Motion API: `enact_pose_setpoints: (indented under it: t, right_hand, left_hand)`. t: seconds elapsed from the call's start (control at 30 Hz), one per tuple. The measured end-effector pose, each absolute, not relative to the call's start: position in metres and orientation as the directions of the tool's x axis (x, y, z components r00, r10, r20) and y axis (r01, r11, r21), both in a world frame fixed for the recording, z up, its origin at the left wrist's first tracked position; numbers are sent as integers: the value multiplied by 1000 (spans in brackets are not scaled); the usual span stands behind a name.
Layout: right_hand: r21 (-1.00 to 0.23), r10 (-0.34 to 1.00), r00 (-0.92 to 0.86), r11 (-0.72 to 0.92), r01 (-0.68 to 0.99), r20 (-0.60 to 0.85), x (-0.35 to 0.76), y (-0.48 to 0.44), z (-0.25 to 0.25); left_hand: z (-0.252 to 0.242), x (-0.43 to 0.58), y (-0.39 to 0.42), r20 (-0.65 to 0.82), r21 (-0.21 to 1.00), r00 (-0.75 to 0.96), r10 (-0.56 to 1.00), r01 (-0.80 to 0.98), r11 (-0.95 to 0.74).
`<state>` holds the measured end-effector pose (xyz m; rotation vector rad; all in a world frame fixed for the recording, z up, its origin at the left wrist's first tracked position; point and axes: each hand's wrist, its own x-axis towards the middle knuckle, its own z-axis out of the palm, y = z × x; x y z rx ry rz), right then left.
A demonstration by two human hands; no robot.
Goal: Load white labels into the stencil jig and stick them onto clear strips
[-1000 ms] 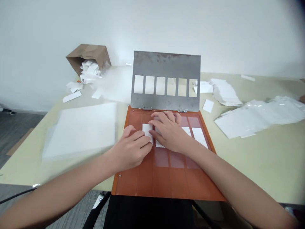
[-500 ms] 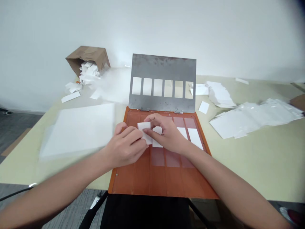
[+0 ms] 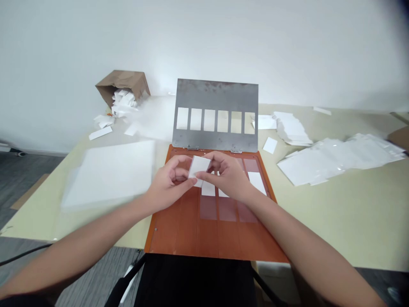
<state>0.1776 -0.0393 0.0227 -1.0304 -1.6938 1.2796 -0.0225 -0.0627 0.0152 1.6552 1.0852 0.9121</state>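
I hold the left hand (image 3: 171, 179) and right hand (image 3: 227, 177) together, pinching a white card (image 3: 199, 166) between them; so gripped, it clears the orange tray (image 3: 217, 238).

Bare left hand (image 3: 168, 181), bare right hand (image 3: 228, 177), long bare forearms (image 3: 303, 243), black clothing (image 3: 194, 281) at the lower edge, probably trousers

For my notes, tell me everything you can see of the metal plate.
The metal plate is a flat, grey rectangular sheet with rust-brown mottling along its top edge. Six rectangular windows run in a row across its lower half. It stands raised, joined along its bottom edge to the orange board by two hinges. The pale wall and table show through the windows.
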Motion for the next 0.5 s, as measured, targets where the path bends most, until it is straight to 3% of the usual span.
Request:
enact_pose_setpoints:
  t: [0.3, 0.43, 0.5]
  right_hand:
    - [-983, 926, -376, 50, 174, -20, 200, -38, 38]
    - [-996, 930, -369, 33, 84, 0, 222, -33, 48]
    - [-996, 957, -282, 82, 44, 66, 243, -28, 52]
  left_hand:
    - [41, 2, -49, 222, 897, 329, 918, 300, -324]
    - [48, 15, -40, 149, 931, 412, 899, 249, -268]
    - [50, 18, -35, 125, 939, 431, 894, 240, -247]
